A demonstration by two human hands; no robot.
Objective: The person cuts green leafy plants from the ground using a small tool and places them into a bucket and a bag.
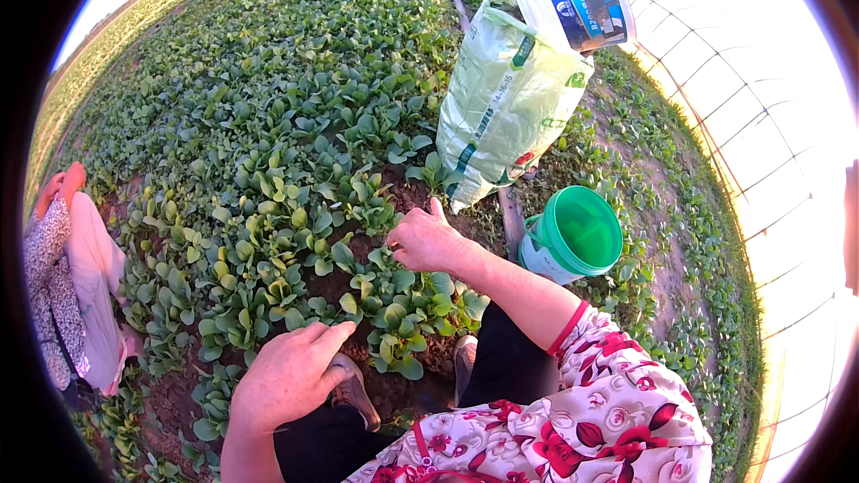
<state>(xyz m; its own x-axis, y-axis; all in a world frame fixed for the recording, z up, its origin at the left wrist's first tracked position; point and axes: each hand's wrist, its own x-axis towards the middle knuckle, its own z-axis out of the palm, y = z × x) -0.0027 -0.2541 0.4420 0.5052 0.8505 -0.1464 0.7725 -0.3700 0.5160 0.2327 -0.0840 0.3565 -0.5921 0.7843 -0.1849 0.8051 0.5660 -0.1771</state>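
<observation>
My left hand [288, 376] hovers above my shoe, palm down, its thumb a little apart from the forefinger and nothing seen in it. Further forward, my right hand [426, 241] is over the leafy green plants [396, 322] with thumb raised and fingers curled; the underside of the fingers is hidden, so I cannot tell whether they grip a stem. Broad rounded leaves grow densely before me, with brown soil [402, 191] showing in gaps. To the right of my right forearm stands a green bucket [580, 231], its mouth tilted towards me.
A pale green woven sack [513, 100] stands ahead. Above it a person holds a white and blue pail [577, 7], tilted over the sack's mouth. Another person [67, 282] crouches at the left. A wire-grid frame [738, 100] and sheeting line the right side. My shoes [356, 389] are among the plants.
</observation>
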